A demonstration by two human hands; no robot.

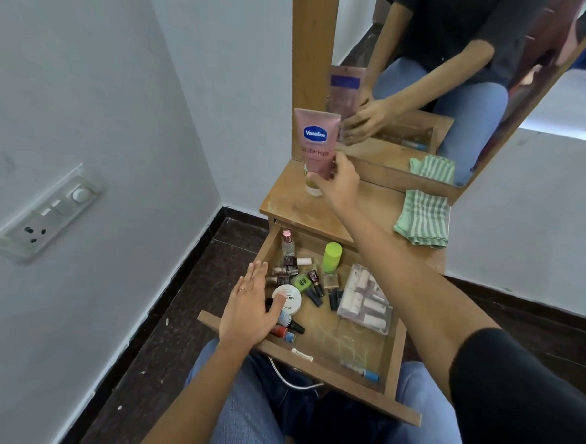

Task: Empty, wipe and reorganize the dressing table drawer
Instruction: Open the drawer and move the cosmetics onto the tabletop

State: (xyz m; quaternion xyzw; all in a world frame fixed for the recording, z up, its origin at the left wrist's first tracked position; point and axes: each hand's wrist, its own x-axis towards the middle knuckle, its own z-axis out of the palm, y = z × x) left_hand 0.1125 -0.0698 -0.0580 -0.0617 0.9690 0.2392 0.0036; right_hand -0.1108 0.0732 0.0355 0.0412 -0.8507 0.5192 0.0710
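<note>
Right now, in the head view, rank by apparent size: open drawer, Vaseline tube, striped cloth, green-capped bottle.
1. open drawer
2. Vaseline tube and striped cloth, too alike to separate
3. green-capped bottle

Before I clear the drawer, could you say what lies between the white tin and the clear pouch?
In the head view, several small dark bottles lie there.

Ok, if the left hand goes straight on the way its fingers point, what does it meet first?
Likely the cluster of nail polish bottles in the drawer, just beyond the fingertips of the left hand, though its height above them is unclear.
</note>
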